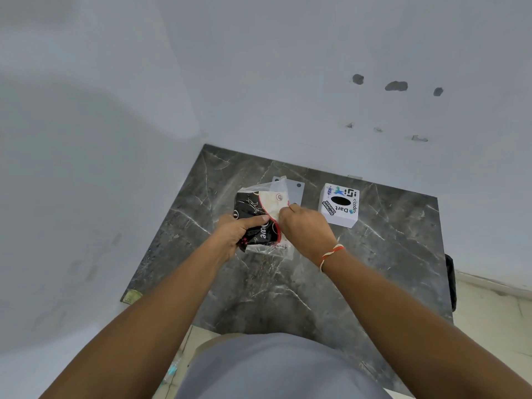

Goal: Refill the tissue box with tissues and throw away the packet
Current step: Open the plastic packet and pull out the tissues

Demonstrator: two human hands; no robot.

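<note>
A plastic tissue packet (253, 208), black with red and cream print and a clear torn top, lies in the middle of the dark marble table (388, 254). My left hand (239, 231) grips the packet's near left side. My right hand (305, 228) pinches the cream tissues (273, 204) at the packet's right side. A white cube tissue box (339, 205) with stickers and a black oval slot stands upright to the right of the packet, apart from my hands.
A flat grey panel (296, 188) with small holes lies behind the packet. White walls close the table on the left and at the back. A dark object (450, 280) hangs at the table's right edge. Pale floor tiles show beyond the right edge.
</note>
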